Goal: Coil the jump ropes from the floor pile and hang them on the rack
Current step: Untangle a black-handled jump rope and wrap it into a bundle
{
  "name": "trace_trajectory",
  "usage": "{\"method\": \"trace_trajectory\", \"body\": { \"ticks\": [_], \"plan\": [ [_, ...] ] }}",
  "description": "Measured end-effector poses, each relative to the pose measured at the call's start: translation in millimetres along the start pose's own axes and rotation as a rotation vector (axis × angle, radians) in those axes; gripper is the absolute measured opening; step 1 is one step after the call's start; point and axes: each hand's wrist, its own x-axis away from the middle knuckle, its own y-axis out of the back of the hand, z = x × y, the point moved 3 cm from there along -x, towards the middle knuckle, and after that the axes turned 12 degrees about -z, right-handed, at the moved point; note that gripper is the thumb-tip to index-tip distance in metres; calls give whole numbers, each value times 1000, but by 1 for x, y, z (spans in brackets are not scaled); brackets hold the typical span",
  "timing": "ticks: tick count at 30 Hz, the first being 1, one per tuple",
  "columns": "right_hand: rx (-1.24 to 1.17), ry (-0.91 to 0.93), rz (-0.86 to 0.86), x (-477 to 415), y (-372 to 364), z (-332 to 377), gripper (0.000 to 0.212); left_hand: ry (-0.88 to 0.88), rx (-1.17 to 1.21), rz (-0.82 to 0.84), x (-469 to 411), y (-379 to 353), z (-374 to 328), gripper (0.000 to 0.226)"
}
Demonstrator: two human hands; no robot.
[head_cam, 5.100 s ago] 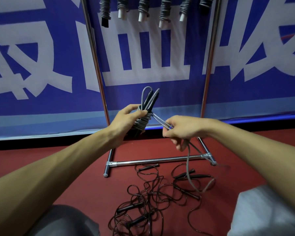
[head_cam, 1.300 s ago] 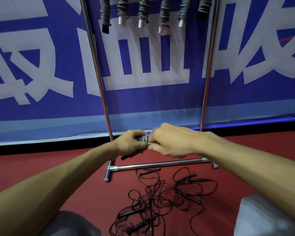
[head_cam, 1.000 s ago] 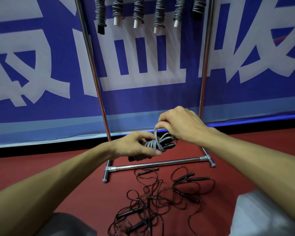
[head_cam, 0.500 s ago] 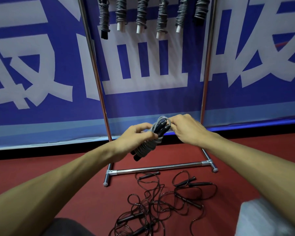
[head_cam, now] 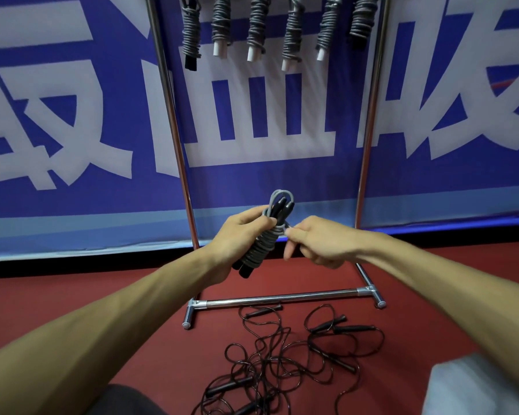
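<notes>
Banner [head_cam: 72,85], left hand [head_cam: 240,238], right hand [head_cam: 321,241] — gripping rope [head_cam: 259,250]

Grey coiled rope [head_cam: 262,239], black tangled ropes [head_cam: 285,363], red floor [head_cam: 102,289], blue-white banner [head_cam: 252,115]

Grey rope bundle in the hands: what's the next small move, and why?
Probably pull the cord end snug with the right hand. The left hand grips the wrapped grey rope bundle, the right pinches the cord at its top turns, and the loop stands free above the handles, so tightening likely finishes it for the rack.
</notes>
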Motion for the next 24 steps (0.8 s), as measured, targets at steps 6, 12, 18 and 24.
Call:
{"method": "trace_trajectory", "body": {
  "ticks": [6,12,18,24],
  "plan": [
    [286,359,-231,13,16,8,21,75,22,-51,-4,1,5,18],
    [-336,346,-337,17,32,17,25,122,41,16,-4,5,4,22],
    [-711,392,-304,15,37,24,22,182,50,74,-1,6,-2,24],
    [-151,578,-468,21,39,31,10,231,9,76,1,6,1,26]
  ]
}}
